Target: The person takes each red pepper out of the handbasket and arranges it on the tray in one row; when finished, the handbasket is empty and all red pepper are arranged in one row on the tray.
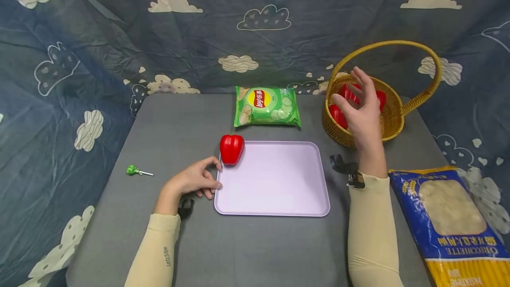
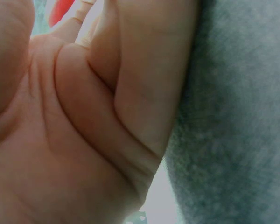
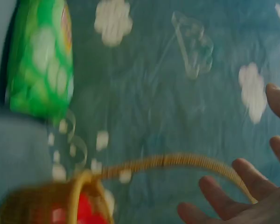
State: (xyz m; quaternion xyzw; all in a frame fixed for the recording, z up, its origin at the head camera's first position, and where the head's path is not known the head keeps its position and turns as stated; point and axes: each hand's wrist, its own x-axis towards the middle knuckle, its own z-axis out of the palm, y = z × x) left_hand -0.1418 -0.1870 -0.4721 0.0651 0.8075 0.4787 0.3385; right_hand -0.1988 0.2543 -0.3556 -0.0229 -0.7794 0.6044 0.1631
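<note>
Nothing is gripped: my left hand (image 1: pixel 194 180) rests relaxed on the grey table (image 1: pixel 167 123), fingertips touching the left edge of the lilac tray (image 1: pixel 275 180). One red pepper (image 1: pixel 231 149) sits at the tray's far left corner, a green chip bag (image 1: pixel 267 106) beyond it. Farther right, my right hand (image 1: pixel 360 107) hovers with fingers spread before the wicker basket (image 1: pixel 392 116), which holds more red peppers (image 1: pixel 338 116).

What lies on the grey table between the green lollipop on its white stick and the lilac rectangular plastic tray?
In the head view, the left hand lies there, resting on the grey table, fingertips at the lilac tray's left edge; the lollipop lies apart from it.
</note>
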